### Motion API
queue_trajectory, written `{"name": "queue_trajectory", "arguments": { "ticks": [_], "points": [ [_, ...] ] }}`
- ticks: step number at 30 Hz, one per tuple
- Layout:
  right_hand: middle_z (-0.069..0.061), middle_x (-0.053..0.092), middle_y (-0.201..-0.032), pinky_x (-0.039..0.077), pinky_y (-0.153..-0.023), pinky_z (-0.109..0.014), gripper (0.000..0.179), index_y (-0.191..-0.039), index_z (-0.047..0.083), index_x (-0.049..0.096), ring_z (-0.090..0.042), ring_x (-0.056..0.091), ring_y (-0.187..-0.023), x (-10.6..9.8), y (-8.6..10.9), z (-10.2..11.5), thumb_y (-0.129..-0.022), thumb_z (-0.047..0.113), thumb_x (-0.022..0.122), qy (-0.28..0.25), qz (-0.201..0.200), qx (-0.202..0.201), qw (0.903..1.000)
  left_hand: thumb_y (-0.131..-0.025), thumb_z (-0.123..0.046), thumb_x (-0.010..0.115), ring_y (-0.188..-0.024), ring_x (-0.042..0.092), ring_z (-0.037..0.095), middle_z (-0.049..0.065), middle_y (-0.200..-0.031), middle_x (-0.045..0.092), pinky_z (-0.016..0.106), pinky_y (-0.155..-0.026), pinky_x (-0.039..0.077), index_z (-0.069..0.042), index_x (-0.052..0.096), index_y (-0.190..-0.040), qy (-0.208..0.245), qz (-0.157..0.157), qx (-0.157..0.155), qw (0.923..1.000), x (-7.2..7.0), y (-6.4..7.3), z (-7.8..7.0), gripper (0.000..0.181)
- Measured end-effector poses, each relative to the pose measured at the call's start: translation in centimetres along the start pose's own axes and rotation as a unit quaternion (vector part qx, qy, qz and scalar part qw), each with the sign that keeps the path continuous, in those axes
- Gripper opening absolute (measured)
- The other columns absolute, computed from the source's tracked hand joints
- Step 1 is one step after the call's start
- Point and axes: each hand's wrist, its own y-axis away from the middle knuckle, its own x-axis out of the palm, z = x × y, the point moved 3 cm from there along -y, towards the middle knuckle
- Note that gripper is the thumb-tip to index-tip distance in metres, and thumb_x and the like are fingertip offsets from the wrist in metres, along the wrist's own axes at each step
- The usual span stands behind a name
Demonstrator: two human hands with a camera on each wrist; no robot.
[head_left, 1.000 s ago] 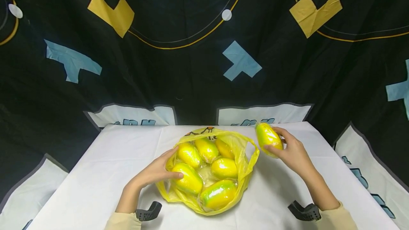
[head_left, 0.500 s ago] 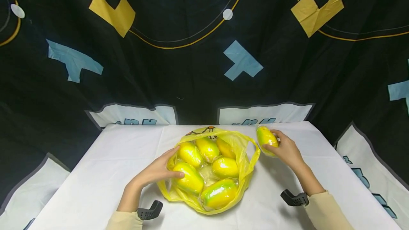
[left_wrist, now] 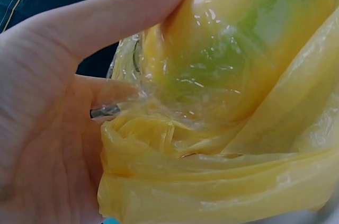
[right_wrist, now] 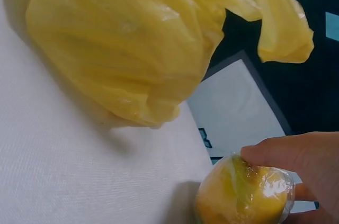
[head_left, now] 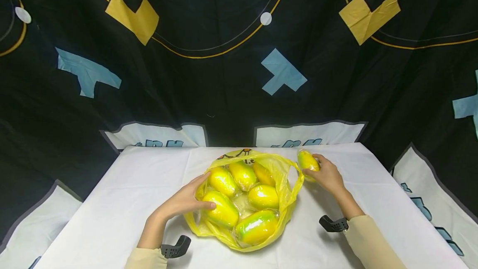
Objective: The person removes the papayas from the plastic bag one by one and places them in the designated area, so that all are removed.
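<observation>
A yellow plastic bag (head_left: 284, 215) stands wide open on the white table, holding several yellow-green mangoes wrapped in clear film. My left hand (head_left: 183, 199) holds the bag's left side, its thumb lying over the nearest mango (head_left: 221, 209). In the left wrist view that thumb presses on the wrapped mango (left_wrist: 233, 38), while the fingers pass behind the bag's side (left_wrist: 212, 181) and are partly hidden. Just right of the bag, my right hand (head_left: 328, 173) grips another wrapped mango (head_left: 308, 162). The right wrist view has this mango (right_wrist: 238, 195) between thumb and fingers, close over the table.
The bag's right handle loop (head_left: 296, 186) sticks out towards the mango in my right hand. White cloth covers the table (head_left: 130, 186). Behind its back edge hangs a black curtain (head_left: 224, 94) with yellow and blue shapes.
My right hand has moved left and a little lower with the mango, closer to the bag's right handle. The left hand and the bag have stayed nearly still.
</observation>
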Motion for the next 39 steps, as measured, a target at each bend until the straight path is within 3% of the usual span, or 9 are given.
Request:
{"name": "queue_trajectory", "arguments": {
  "ticks": [15,23,29,35,39],
  "points": [
    [-0.032,0.052,-0.128,0.047,-0.085,-0.06,0.072,-0.141,-0.002,0.041,-0.046,0.054,-0.111,0.7,0.1,-0.2,-0.086,0.034,0.07,0.021,-0.001,-0.008,0.9998,-0.073,-0.042,0.08,-0.14,0.026,0.04,0.019,-0.153,0.03,0.063,-0.107,0.026,-0.009,0.029,-0.152,-0.02,0.0,-0.004,0.9998,0.0,0.1,-0.2,0.1],
    [-0.036,0.041,-0.137,0.039,-0.096,-0.065,0.079,-0.147,-0.005,0.028,-0.051,0.044,-0.121,0.7,0.5,0.1,-0.088,0.03,0.067,0.007,0.014,-0.021,0.9997,-0.074,-0.043,0.079,-0.138,0.028,0.043,0.021,-0.153,0.03,0.065,-0.106,0.027,-0.007,0.03,-0.152,-0.034,-0.002,-0.002,0.9994,-0.2,0.2,-0.4,0.098],
    [-0.038,0.045,-0.13,0.038,-0.098,-0.063,0.075,-0.144,-0.01,0.031,-0.051,0.046,-0.118,0.2,0.8,0.9,-0.086,0.023,0.068,0.002,0.005,-0.051,0.9987,-0.073,-0.044,0.079,-0.139,0.027,0.041,0.019,-0.153,0.03,0.064,-0.106,0.027,-0.009,0.031,-0.151,-0.032,-0.003,-0.006,0.9995,-0.1,0.1,-0.1,0.098],
    [-0.038,0.04,-0.136,0.034,-0.101,-0.065,0.073,-0.144,-0.008,0.031,-0.052,0.039,-0.124,-0.7,1.6,1.6,-0.089,0.024,0.067,-0.02,0.005,-0.036,0.9991,-0.073,-0.043,0.08,-0.139,0.028,0.04,0.018,-0.153,0.031,0.063,-0.107,0.028,-0.009,0.031,-0.152,-0.029,-0.002,-0.006,0.9996,0.0,0.0,0.1,0.098],
    [-0.037,0.041,-0.135,0.034,-0.101,-0.065,0.067,-0.142,-0.007,0.036,-0.052,0.039,-0.124,-1.6,2.3,2.6,-0.09,0.023,0.065,-0.027,-0.003,-0.048,0.9985,-0.073,-0.042,0.08,-0.139,0.027,0.041,0.019,-0.153,0.03,0.063,-0.107,0.027,-0.008,0.031,-0.152,-0.027,-0.001,-0.007,0.9996,-0.1,0.0,0.0,0.099]
  ]
}}
